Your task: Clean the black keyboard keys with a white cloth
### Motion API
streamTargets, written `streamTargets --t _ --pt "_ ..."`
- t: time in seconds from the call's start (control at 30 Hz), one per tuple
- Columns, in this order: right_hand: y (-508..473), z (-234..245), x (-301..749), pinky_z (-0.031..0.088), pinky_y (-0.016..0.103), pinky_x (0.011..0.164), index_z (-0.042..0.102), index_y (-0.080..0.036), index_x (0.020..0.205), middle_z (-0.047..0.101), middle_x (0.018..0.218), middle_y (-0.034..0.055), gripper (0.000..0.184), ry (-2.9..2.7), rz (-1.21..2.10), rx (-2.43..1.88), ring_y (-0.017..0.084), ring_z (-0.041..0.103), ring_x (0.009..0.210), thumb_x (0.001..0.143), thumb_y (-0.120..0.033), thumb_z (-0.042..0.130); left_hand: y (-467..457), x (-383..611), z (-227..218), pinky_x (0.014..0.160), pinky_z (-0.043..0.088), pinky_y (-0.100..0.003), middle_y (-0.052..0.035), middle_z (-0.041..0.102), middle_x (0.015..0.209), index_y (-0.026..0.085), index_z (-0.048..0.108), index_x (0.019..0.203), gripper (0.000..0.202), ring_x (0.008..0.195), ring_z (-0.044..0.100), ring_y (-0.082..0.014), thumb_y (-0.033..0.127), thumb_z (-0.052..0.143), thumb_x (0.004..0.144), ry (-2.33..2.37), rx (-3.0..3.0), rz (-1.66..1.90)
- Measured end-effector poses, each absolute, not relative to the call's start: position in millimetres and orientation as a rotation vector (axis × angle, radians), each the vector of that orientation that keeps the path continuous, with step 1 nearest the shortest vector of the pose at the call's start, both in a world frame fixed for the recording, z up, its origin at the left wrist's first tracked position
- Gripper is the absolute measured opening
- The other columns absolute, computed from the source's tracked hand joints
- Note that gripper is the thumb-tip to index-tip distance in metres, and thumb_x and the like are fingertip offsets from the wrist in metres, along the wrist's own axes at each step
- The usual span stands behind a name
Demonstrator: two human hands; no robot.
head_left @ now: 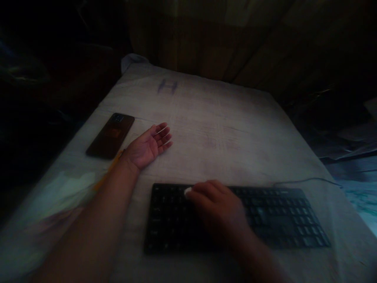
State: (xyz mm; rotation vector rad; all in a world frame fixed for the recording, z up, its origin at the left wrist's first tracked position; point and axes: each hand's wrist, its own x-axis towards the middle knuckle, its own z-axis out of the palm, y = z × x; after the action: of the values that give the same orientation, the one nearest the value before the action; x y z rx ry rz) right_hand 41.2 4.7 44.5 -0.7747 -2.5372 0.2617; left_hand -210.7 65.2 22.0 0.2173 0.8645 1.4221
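Keyboard beneath right hand, fingers pinching white piece, left hand (palm showing), fingers slightly parted, phone nearby.

Beyond the keyboard, a purple mark shaped like an H stands on the pale cloth. The keyboard's legends are too dim to read.
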Motion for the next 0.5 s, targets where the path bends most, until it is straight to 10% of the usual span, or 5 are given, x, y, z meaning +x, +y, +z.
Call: streamTargets --t 0.5 --pt "3.7 48.4 62.5 0.053 0.031 0.070 0.074 -0.017 0.098 0.073 0.090 0.0084 0.024 -2.508 0.193 -0.919 0.020 0.063 0.080 0.097 -0.014 0.049 64.8 -212.3 19.2 0.090 0.054 -0.034 -0.0046 0.074 0.092 0.017 0.070 0.100 0.027 0.085 0.070 -0.0149 0.027 0.046 0.100 0.853 0.254 1.418"
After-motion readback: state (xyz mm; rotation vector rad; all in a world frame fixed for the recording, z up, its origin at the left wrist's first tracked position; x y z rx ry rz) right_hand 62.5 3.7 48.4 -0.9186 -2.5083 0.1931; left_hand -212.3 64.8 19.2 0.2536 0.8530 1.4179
